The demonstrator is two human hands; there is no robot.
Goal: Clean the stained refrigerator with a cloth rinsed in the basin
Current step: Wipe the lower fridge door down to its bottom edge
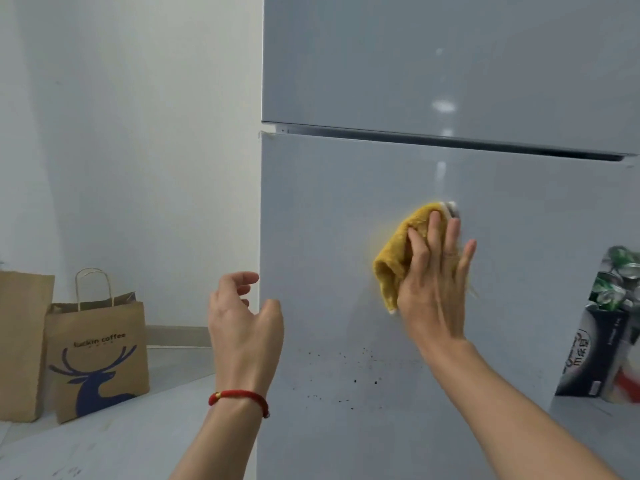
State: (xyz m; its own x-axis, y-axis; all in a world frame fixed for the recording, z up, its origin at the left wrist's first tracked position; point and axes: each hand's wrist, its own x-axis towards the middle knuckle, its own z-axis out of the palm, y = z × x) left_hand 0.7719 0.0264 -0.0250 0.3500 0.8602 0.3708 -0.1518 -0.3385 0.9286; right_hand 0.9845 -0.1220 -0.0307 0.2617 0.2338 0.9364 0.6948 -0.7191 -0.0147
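While the right hand (433,282) pressed the yellow cloth (398,251) flat-fingered against the refrigerator (346,202) lower door above dark specks (356,379), the left hand (242,317) hovered loosely curled, holding nothing

A home kitchen corner: a two-door refrigerator (433,237) against a plain white wall (138,133), paper coffee-shop bags (98,355) on the floor.
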